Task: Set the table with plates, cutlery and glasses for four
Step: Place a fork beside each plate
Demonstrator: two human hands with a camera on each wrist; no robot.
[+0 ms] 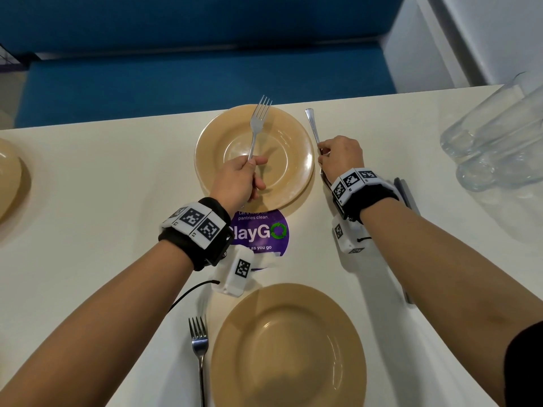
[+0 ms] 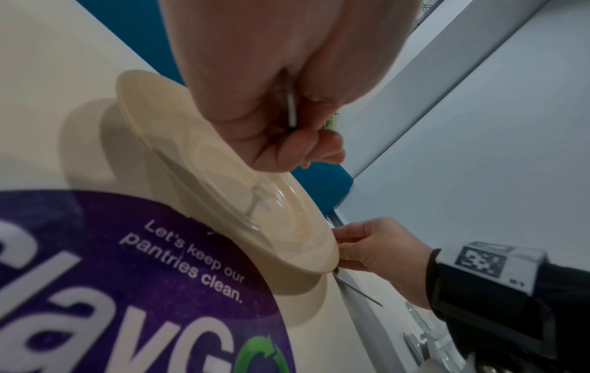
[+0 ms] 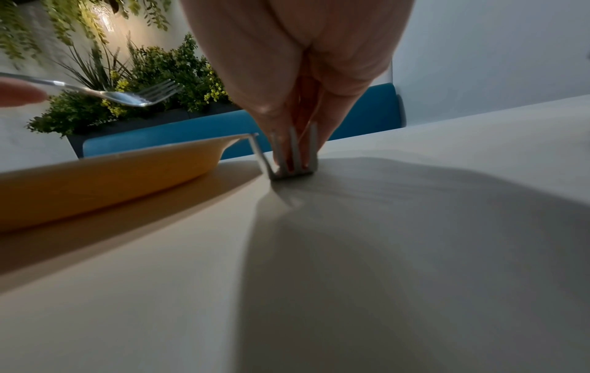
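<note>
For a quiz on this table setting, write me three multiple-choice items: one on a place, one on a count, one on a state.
1. Where is the fork that the left hand holds?
A. Over the far plate
B. Flat on the table
C. In a glass

2. How many plates show in the head view?
A. Two
B. Three
C. Five

3. What is the right hand doing?
A. Lying flat and open
B. Pinching cutlery beside the far plate
C. Lifting a glass

Key:
1 A: its tines hang above that plate's far rim.
2 B: the far plate, the near plate and the left plate, which is cut by the frame's edge.
3 B: its fingers close on a metal handle just right of the plate.
</note>
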